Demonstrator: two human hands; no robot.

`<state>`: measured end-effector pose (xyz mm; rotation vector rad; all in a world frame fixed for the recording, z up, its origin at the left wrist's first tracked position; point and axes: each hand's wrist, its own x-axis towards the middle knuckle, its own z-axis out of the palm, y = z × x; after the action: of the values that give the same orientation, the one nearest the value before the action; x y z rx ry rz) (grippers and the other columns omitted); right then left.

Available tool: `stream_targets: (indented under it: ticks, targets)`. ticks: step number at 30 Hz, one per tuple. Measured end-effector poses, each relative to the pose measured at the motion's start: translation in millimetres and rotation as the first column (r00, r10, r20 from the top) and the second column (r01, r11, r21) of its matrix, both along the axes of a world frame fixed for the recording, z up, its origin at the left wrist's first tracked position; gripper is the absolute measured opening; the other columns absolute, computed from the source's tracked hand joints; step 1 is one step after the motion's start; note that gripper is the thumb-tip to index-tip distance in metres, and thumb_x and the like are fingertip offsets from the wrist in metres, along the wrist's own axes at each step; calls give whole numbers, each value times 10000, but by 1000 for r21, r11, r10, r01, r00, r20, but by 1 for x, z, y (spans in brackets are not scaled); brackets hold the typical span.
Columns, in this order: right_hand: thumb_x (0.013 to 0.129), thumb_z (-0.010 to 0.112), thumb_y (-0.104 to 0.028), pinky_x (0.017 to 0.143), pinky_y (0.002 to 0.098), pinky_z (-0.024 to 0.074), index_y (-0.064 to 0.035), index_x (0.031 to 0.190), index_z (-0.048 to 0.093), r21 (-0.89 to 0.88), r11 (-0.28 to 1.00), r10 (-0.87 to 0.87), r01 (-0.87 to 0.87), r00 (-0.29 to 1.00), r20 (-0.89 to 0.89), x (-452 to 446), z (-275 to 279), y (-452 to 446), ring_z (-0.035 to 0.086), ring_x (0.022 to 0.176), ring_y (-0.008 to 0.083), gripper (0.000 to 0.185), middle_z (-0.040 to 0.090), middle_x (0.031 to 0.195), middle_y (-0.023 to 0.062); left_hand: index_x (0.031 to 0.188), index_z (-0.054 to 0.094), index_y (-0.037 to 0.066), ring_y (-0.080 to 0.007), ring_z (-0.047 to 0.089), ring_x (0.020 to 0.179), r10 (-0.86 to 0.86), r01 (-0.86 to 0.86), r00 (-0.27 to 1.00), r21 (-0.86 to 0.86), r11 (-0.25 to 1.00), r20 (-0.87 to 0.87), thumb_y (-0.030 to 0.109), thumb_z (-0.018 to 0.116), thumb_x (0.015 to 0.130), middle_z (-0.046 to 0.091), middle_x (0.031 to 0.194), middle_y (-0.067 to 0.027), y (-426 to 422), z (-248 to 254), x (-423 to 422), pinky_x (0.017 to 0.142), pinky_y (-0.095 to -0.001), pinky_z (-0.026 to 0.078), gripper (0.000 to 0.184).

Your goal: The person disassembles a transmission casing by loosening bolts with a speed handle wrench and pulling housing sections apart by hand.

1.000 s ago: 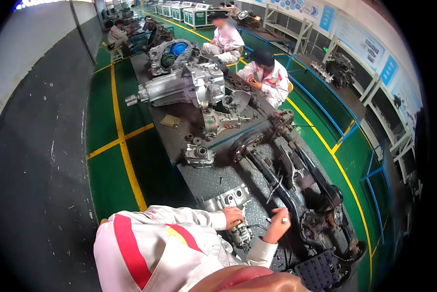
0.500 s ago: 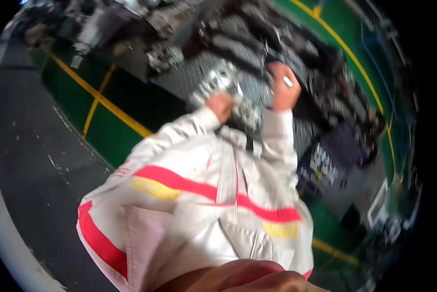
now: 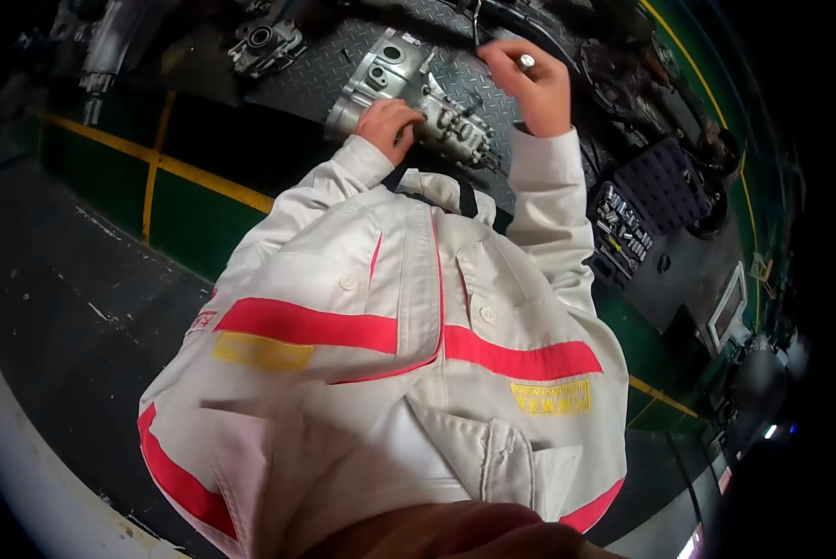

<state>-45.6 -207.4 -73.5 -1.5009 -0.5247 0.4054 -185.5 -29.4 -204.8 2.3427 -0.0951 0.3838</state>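
Observation:
A silvery metal housing (image 3: 378, 79) lies on the patterned metal tabletop (image 3: 334, 58), joined to a narrower section (image 3: 455, 126) with shafts and small fittings. My left hand (image 3: 387, 129) rests against the near side of the housing, its fingers curled over the edge. To the right and above the narrower section, my right hand (image 3: 537, 86) is closed in a fist round a tool, whose bright round end (image 3: 527, 61) sticks out of the fist. The rest of the tool is mostly hidden.
Another metal casing (image 3: 267, 45) sits at the upper left, near a long finned part (image 3: 108, 56). Dark axle parts (image 3: 613, 79) lie at the upper right. An open socket set (image 3: 623, 224) with a dark lid (image 3: 662, 186) is on the right. Yellow lines cross the green floor.
The view has tilted down, bringing my jacket and the socket set into sight. My left hand stays at the housing; my right hand, still closed, is now beyond the narrower section.

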Motion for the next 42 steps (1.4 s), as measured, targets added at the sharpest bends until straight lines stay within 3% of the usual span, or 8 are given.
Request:
stream_targets:
  ticks: [5, 7, 11, 15, 18, 25, 28, 42]
  targets:
    - [880, 555, -200, 463, 225, 300, -16, 811, 630, 232, 792, -549, 565, 825, -136, 41, -7, -35, 373, 477, 71, 211, 438, 529, -16, 905, 654, 106, -272, 543, 998, 31, -30, 999, -19, 999, 43, 60, 579, 753, 623, 971, -72, 0, -1, -4, 868, -375, 436, 175]
    - [869, 553, -174, 458, 224, 296, -12, 803, 637, 185, 778, -620, 600, 780, 82, 41, -14, -23, 397, 485, 68, 194, 456, 541, -15, 896, 655, 103, -273, 547, 994, 16, -14, 998, -37, 999, 54, 59, 579, 752, 628, 955, -67, 2, -2, 1, 870, -372, 436, 168]
    - [851, 608, -183, 506, 216, 368, 12, 816, 659, 29, 895, -445, 445, 892, 75, -1, 8, -11, 501, 528, 78, 204, 544, 587, 10, 900, 654, 106, -275, 545, 1000, -14, 16, 999, -39, 999, 50, 59, 579, 753, 631, 947, -67, -1, -4, 5, 873, -379, 432, 172]
    - [875, 578, -184, 567, 211, 384, 9, 853, 630, 310, 717, -630, 624, 771, -95, 38, -4, -38, 535, 538, 112, 201, 547, 587, 29, 910, 651, 111, -278, 543, 1005, -10, 12, 999, -47, 999, 49, 60, 579, 755, 628, 955, -69, -1, -5, 5, 878, -383, 428, 178]
    - [863, 586, -161, 545, 210, 385, 15, 848, 637, 73, 863, -504, 500, 862, 56, 4, 5, -13, 567, 573, 96, 184, 607, 632, 44, 918, 648, 114, -278, 541, 1009, -51, 53, 998, -36, 998, 43, 68, 579, 758, 625, 971, -72, -1, -9, 8, 883, -379, 427, 180]
    - [829, 658, -175, 500, 198, 349, -13, 789, 611, 267, 737, -627, 621, 776, -74, 29, -2, -32, 490, 496, 76, 174, 553, 581, 24, 935, 652, 86, -294, 555, 1018, -55, 56, 997, -18, 998, 62, 41, 563, 756, 639, 965, -89, -2, -4, 6, 896, -390, 429, 205]
    - [843, 648, -179, 504, 201, 348, -12, 751, 589, -27, 912, -410, 410, 912, -8, -22, 23, -8, 499, 527, 80, 200, 490, 560, 6, 933, 652, 87, -295, 553, 1019, -72, 73, 997, -27, 997, 35, 38, 561, 752, 638, 964, -93, 1, -6, 6, 891, -392, 429, 208]
    - [817, 676, -120, 507, 200, 385, 18, 766, 632, 127, 812, -573, 570, 820, -14, -12, 13, -14, 520, 490, 91, 154, 546, 548, 33, 913, 650, 96, -293, 546, 1014, -44, 45, 998, -25, 999, 49, 35, 567, 737, 629, 954, -84, 5, -3, -4, 873, -386, 432, 204]
